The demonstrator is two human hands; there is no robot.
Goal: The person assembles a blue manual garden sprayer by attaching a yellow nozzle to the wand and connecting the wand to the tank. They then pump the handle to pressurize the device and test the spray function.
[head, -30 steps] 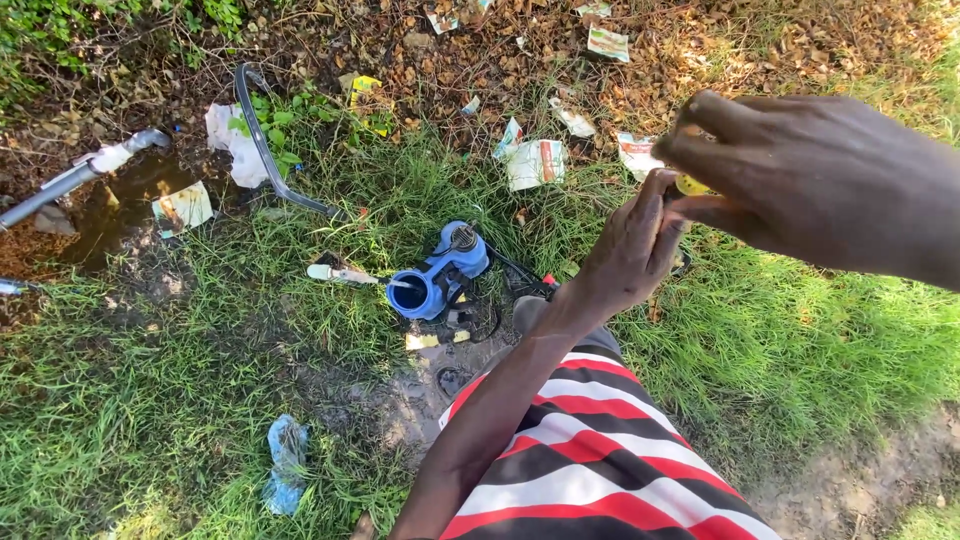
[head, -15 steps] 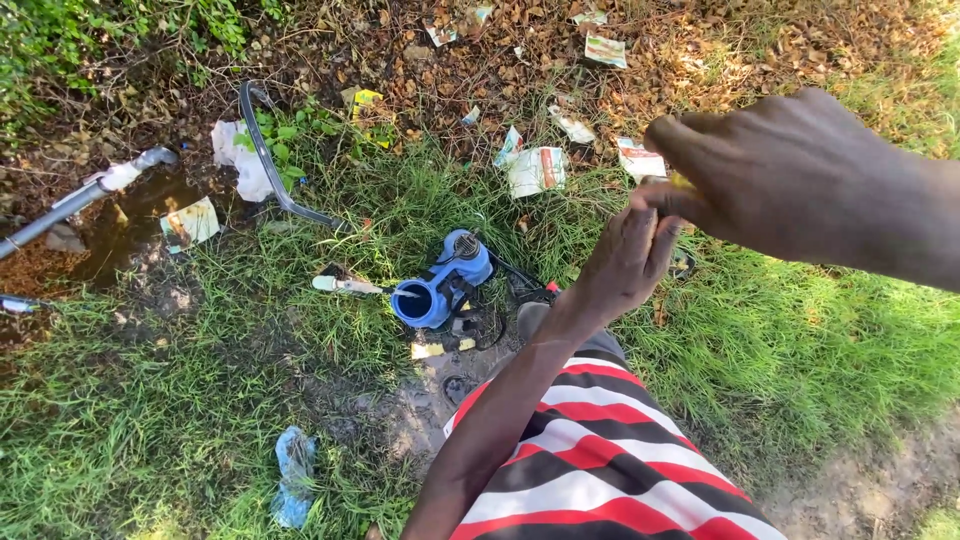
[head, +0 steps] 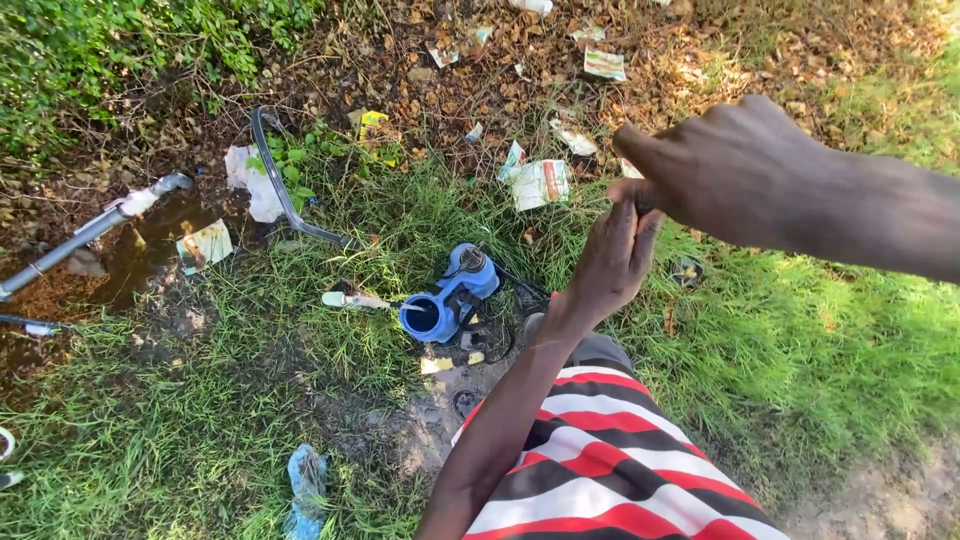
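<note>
Both hands meet in mid-air above the grass. My left hand (head: 612, 262) reaches up from a red, white and black striped sleeve (head: 610, 470), its back toward me and its fingers straight and together. My right hand (head: 745, 170) comes in from the right with curled fingers. Its thumb and forefinger pinch at my left fingertips. Whatever sits between them is hidden. Below the hands on the ground lies a blue plastic device with a round opening (head: 440, 305), with black cable beside it.
A grey pipe (head: 90, 235) ends over a muddy puddle (head: 150, 255) at the left. A black curved hose (head: 285, 190), a small white tube (head: 350, 298), a blue wrapper (head: 305, 480) and paper litter (head: 540, 183) lie about. Dry leaves cover the far ground.
The view has drifted slightly. A small yellowish thing seen between the fingers a second ago is now covered by my right hand. The hands stay together.
</note>
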